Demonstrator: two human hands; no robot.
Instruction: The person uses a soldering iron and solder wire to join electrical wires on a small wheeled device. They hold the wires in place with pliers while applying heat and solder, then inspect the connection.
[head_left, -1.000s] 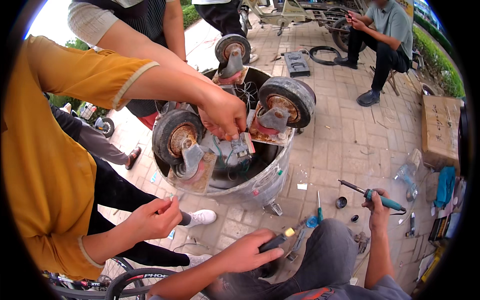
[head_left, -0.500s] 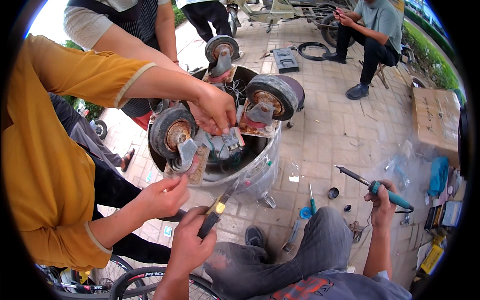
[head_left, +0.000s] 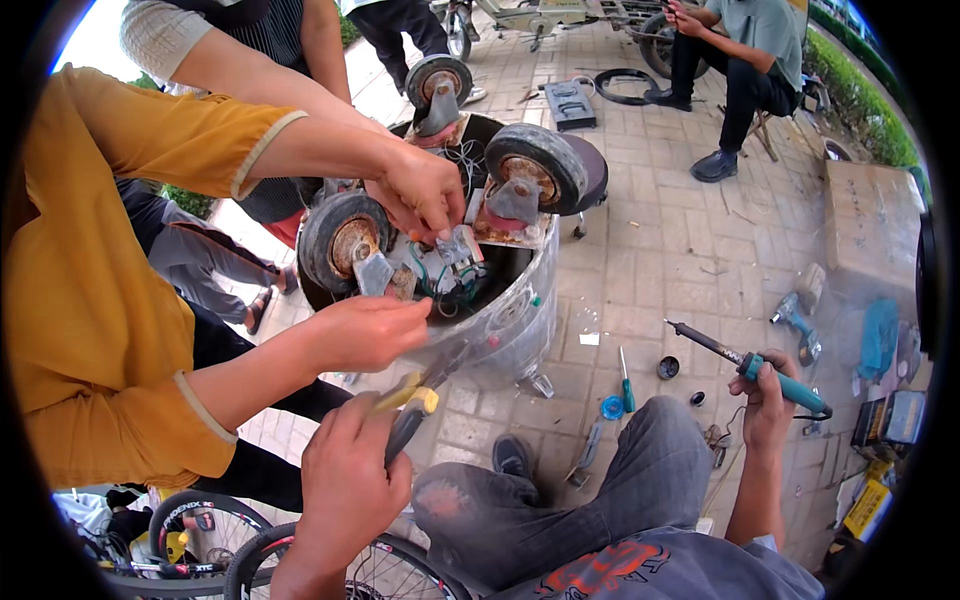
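My left hand (head_left: pixel 350 475) is closed round a pair of pliers (head_left: pixel 408 425) with yellow and black handles, jaws pointing at a metal drum (head_left: pixel 530 325). My right hand (head_left: pixel 768 400) grips a soldering iron (head_left: pixel 790 393) by its teal handle, the dark tip aimed left, away from everything. A small grey switch-like part (head_left: pixel 462 250) with green wires sits over the drum's open top. A co-worker in a yellow top holds that part with one hand (head_left: pixel 420 195); their other hand (head_left: pixel 375 330) is pinched above the pliers, and what it holds is too small to tell.
Rusty caster wheels (head_left: pixel 540 168) stand up from the drum. On the paving lie a screwdriver (head_left: pixel 626 385), a blue round tin (head_left: pixel 612 407) and a cordless drill (head_left: pixel 797 325). A cardboard box (head_left: pixel 870 225) stands right; bicycle wheels (head_left: pixel 350 570) are lower left. Other people are nearby.
The co-worker's lower hand has moved right, toward the drum's wires. My left hand has drawn slightly down and left with the pliers. My right hand stays nearly still; haze at right has thinned.
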